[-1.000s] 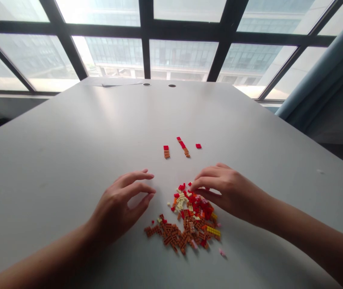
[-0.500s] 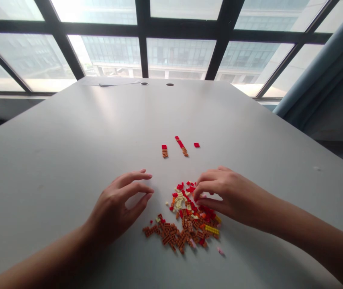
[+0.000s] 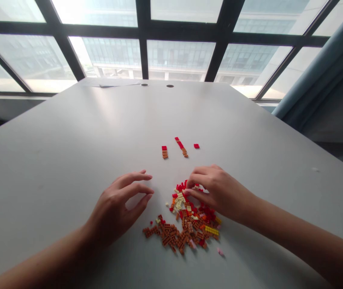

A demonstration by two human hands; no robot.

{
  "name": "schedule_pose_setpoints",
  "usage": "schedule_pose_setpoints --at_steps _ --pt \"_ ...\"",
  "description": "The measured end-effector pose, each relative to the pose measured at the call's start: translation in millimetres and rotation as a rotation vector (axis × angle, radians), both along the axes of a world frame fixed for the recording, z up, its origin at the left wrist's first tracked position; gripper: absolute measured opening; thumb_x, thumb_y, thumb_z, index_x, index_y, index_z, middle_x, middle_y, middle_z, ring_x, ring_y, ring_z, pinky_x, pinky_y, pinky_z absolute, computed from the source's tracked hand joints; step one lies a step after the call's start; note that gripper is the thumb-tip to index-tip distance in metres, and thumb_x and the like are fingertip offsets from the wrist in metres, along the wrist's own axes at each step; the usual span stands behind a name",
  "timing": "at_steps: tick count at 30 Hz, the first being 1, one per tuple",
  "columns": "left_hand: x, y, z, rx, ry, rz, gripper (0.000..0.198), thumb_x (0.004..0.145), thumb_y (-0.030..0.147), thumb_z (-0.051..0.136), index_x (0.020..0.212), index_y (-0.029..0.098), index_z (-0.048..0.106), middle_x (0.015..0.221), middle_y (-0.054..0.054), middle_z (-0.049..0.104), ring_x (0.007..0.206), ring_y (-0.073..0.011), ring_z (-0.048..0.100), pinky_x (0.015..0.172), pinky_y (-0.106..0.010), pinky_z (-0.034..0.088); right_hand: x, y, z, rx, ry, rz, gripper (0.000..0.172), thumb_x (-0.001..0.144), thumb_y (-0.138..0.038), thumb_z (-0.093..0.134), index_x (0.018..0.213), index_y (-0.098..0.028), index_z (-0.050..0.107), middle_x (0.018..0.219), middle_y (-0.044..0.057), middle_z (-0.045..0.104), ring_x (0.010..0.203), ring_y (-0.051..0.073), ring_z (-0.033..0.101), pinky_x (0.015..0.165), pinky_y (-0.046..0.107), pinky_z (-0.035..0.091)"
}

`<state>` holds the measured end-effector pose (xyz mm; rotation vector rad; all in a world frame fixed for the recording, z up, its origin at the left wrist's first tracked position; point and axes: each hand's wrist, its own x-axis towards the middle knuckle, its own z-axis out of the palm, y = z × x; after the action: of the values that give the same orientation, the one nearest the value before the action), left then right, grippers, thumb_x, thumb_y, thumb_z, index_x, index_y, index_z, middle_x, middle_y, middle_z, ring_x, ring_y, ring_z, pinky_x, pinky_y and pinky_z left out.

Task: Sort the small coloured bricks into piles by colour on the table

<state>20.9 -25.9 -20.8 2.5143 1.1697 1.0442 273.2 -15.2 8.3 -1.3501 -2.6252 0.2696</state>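
red plastic bricks (image 3: 181, 186) sit under the fingers (image 3: 194, 173) of the right hand (image 3: 219, 193)

The right hand (image 3: 219, 194) seems to hide some plastic bricks (image 3: 189, 228).

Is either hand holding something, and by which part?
The left hand holds nothing and is open beside the pile of small toy bricks. The right hand is at the red bricks; whether it pinches one cannot be told.
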Motion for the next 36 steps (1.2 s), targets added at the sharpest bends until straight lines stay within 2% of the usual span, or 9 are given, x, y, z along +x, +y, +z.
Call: schedule_pose_setpoints --at_steps 7,13,16,19,22,28,33,36 --pt "0.3 -0.4 0.4 -0.01 -0.009 -0.003 0.013 0.086 0.019 0.055 0.082 0.021 0.067 0.105 -0.007 0.07 0.104 -0.0214 0.065 0.087 -0.036 0.056 5.5 4.4 5.5 -0.122 0.125 0.023 0.018 0.089 -0.022 0.054 0.084 -0.02 0.071 0.087 0.005 0.069 0.074 0.015 0.062 0.068 0.025 0.045" --pt "0.0 -0.1 0.3 -0.009 -0.015 -0.005 0.014 0.085 0.019 0.055 0.082 0.021 0.068 0.105 -0.007 0.07 0.104 -0.0221 0.065 0.087 -0.036 0.056 6.6 -0.4 4.7 -0.153 0.135 0.005 0.009 0.081 -0.019 0.064 0.085 -0.022 0.071 0.089 0.004 0.069 0.077 0.016 0.063 0.073 0.028 0.047" --pt "0.3 0.1 0.0 -0.01 -0.022 -0.005 0.014 0.085 0.019 0.055 0.082 0.022 0.068 0.104 -0.007 0.07 0.104 -0.022 0.065 0.087 -0.036 0.056 6.7 2.1 5.0 -0.12 0.155 0.006 0.008 0.081 -0.018 0.063 0.08 -0.021 0.071 0.086 0.003 0.069 0.073 0.014 0.063 0.07 0.026 0.046" --pt "0.5 0.1 -0.2 -0.003 -0.025 -0.008 0.014 0.085 0.019 0.055 0.082 0.022 0.068 0.104 -0.006 0.07 0.103 -0.0221 0.066 0.086 -0.036 0.057 10.3 15.4 2.5 -0.003 0.185 -0.051 0.009 0.082 -0.017 0.063 0.082 -0.021 0.071 0.087 0.003 0.069 0.072 0.014 0.062 0.068 0.026 0.045" --pt "0.6 0.1 0.0 0.001 -0.022 -0.008 0.014 0.085 0.018 0.055 0.081 0.021 0.067 0.104 -0.007 0.07 0.103 -0.0222 0.066 0.086 -0.036 0.057 16.1 35.6 -6.1 0.141 0.174 -0.154 0.009 0.082 -0.018 0.063 0.084 -0.02 0.071 0.09 0.005 0.07 0.076 0.016 0.063 0.071 0.029 0.044" --pt "0.4 -0.1 0.4 -0.006 -0.016 -0.014 0.014 0.086 0.019 0.055 0.081 0.021 0.067 0.104 -0.007 0.07 0.103 -0.0219 0.066 0.086 -0.036 0.057 20.8 56.1 -21.9 0.271 0.132 -0.236 0.01 0.083 -0.025 0.062 0.085 -0.02 0.07 0.081 0.004 0.069 0.063 0.015 0.058 0.065 0.03 0.042" --pt "0.1 -0.4 0.6 -0.021 -0.015 -0.003 0.014 0.086 0.02 0.055 0.082 0.021 0.068 0.105 -0.007 0.069 0.103 -0.0221 0.066 0.087 -0.037 0.056 18.9 57.7 -23.8 0.268 0.174 -0.262 0.01 0.081 -0.027 0.061 0.085 -0.02 0.067 0.075 0.002 0.067 0.056 0.013 0.054 0.058 0.028 0.04" --pt "-0.2 -0.2 0.5 -0.021 -0.011 -0.006 0.014 0.086 0.02 0.055 0.082 0.022 0.067 0.105 -0.006 0.069 0.104 -0.0222 0.065 0.087 -0.036 0.056 17.4 57.0 -22.8 0.271 0.179 -0.279 0.007 0.08 -0.025 0.063 0.081 -0.019 0.066 0.076 0.002 0.067 0.057 0.013 0.053 0.06 0.028 0.04"
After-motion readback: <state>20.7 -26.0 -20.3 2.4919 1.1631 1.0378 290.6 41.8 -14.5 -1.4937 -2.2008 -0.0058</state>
